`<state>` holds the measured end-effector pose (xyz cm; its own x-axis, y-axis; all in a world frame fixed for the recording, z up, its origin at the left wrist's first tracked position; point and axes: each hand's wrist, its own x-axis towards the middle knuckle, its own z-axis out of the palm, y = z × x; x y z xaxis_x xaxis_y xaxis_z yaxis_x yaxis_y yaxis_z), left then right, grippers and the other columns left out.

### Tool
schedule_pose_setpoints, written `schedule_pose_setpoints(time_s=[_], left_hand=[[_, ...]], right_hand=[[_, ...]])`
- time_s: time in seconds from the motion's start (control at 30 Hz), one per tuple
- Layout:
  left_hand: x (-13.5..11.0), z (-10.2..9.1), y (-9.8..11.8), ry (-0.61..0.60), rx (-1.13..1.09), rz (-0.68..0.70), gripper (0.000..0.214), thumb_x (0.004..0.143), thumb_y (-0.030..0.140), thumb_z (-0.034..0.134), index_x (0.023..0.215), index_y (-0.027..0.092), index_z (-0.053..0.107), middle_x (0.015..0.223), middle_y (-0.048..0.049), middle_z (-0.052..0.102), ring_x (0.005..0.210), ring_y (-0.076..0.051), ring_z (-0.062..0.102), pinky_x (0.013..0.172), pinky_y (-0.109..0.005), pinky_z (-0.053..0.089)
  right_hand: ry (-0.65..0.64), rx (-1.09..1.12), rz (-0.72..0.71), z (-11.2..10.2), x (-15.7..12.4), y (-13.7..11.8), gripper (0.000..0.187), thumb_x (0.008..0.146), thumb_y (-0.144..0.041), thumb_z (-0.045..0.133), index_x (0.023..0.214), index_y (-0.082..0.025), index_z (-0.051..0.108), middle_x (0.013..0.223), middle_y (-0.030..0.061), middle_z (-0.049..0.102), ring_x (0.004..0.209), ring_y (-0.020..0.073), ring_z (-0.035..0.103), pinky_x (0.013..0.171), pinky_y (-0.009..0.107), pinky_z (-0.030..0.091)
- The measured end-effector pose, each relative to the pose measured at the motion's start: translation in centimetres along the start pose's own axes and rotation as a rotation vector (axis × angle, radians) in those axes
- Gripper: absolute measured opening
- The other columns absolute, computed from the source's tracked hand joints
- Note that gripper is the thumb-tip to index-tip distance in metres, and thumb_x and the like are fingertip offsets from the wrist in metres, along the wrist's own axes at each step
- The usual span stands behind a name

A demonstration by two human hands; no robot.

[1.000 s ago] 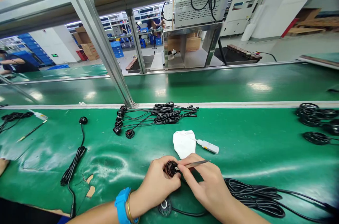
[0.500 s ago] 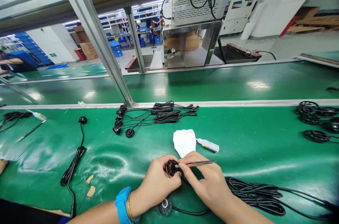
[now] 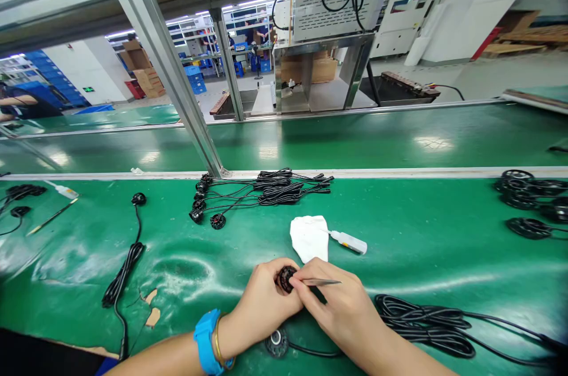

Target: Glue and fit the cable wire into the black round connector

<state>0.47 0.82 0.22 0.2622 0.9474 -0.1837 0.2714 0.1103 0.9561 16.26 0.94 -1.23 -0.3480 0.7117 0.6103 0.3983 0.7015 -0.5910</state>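
Black round part (image 3: pixel 286 278) is pinched in the left hand (image 3: pixel 261 308), low over the green bench (image 3: pixel 421 246). The right hand (image 3: pixel 337 311) grips tweezers (image 3: pixel 323 282), tips on the part. Behind lie a white cloth (image 3: pixel 309 238) and a small bottle (image 3: pixel 350 242), its print unreadable.

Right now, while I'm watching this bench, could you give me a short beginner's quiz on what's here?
1. True or false: the left hand holds the round black part.
2. What lies just beyond the hands on the green mat? A white cloth, B red cup, C hammer.
3. Which thin tool does the right hand hold?
Key: 1 true; 2 A; 3 tweezers.
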Motion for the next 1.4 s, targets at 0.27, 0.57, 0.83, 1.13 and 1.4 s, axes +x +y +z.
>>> schedule_pose_setpoints(time_s=[0.27,0.57,0.83,1.13,1.4], left_hand=[[0.1,0.1,0.0,0.011,0.028,-0.061,0.022,0.073,0.013,0.062,0.092,0.014,0.072,0.065,0.0028,0.06,0.049,-0.009,0.05,0.046,-0.02,0.037],[0.2,0.1,-0.1,-0.013,0.016,-0.053,0.022,0.073,0.013,0.058,0.091,0.013,0.072,0.07,0.0001,0.064,0.05,-0.01,0.051,0.048,-0.022,0.039],[0.2,-0.2,-0.5,-0.034,-0.081,-0.019,0.02,0.064,0.008,0.06,0.081,0.013,0.069,0.065,0.003,0.06,0.058,-0.011,0.049,0.054,-0.021,0.039],[0.0,0.1,-0.5,0.031,-0.019,-0.022,0.023,0.069,0.01,0.061,0.09,0.015,0.067,0.066,0.0039,0.057,0.055,-0.011,0.048,0.052,-0.022,0.037],[-0.3,0.1,-0.6,0.035,0.104,-0.118,0.031,0.07,0.016,0.065,0.102,0.015,0.065,0.065,0.0064,0.047,0.051,-0.008,0.041,0.048,-0.021,0.032]], right_hand=[[0.098,0.115,0.136,-2.1,1.5,-0.4,0.017,0.097,-0.023,0.058,0.082,-0.02,0.066,0.072,0.0009,0.07,0.061,0.0134,0.067,0.058,0.022,0.054],[0.002,0.026,-0.003,-0.5,0.6,0.6,0.015,0.099,-0.022,0.055,0.09,-0.018,0.066,0.082,0.0045,0.071,0.072,0.0155,0.069,0.067,0.026,0.056],[-0.117,-0.199,-0.155,-0.8,1.0,-0.5,0.026,0.103,-0.02,0.043,0.086,-0.017,0.062,0.074,0.0046,0.063,0.065,0.0158,0.061,0.059,0.026,0.049],[0.143,0.132,0.037,-3.2,1.5,-0.3,0.019,0.1,-0.029,0.055,0.086,-0.021,0.064,0.077,0.0017,0.069,0.07,0.0144,0.067,0.066,0.023,0.053],[0.192,-0.431,0.571,-10.8,1.5,7.9,0.042,0.088,-0.059,0.053,0.068,-0.023,0.058,0.055,0.0036,0.061,0.045,0.0197,0.055,0.044,0.03,0.036]])
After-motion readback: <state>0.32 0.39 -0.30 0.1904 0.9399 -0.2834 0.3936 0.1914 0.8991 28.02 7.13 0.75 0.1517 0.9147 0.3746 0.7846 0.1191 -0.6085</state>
